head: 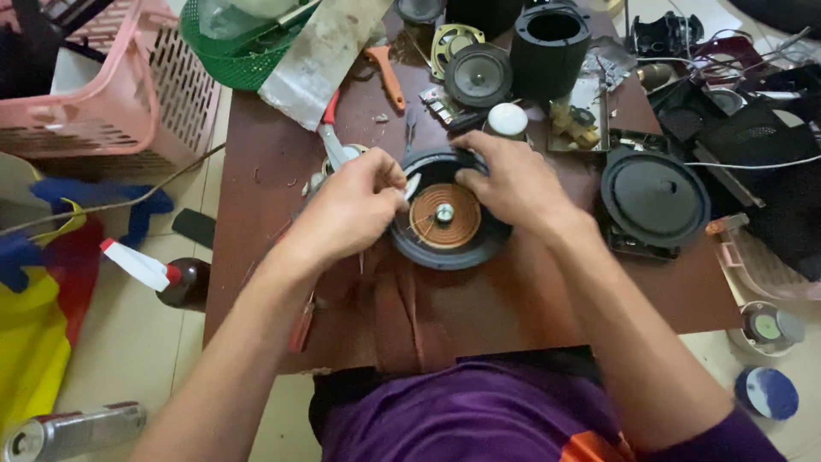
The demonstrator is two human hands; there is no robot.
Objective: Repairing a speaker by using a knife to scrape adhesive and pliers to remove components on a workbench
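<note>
A round speaker unit [445, 224] with a black rim and an orange-brown ribbed centre lies in the middle of the brown table [530, 299]. My left hand [351, 205] pinches a small white piece [412, 186] at the speaker's left rim. My right hand [505, 180] rests on the upper right rim, fingers curled over its edge, holding it in place. A silver metal cap sits at the speaker's centre.
A larger black speaker [654, 197] lies to the right, a smaller speaker [477, 75] and black cylinder [552, 43] behind. Red-handled scissors [332, 128], an orange tool [386, 73], a pink basket [111, 85], a green basket [235, 51] and a brown bottle [184, 282] surround the table.
</note>
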